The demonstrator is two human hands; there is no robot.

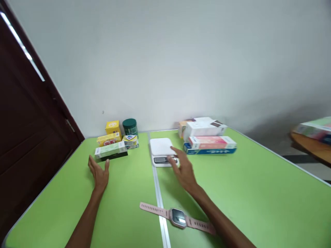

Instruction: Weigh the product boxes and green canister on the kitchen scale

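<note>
My left hand (100, 174) is open just in front of a green and white box (111, 150), its fingers apart and nothing in them. Over the front right part of a white digital kitchen scale (160, 147) hovers my right hand (184, 170), also open, thumb and forefinger spread near the display. Whether those fingers touch the scale I cannot tell. The weighing plate bears nothing. Nearer to me, a smartwatch with a pink strap (178, 217) lies face up, one strap end partly under my right forearm.
Behind the green box stand yellow boxes (109, 139) and a dark green jar (130, 127). Right of the scale, several boxes, including a pink and white box (212, 142) on a blue box (210, 151), are stacked. A wooden stool (310, 146) with boxes stands beyond the table's right edge.
</note>
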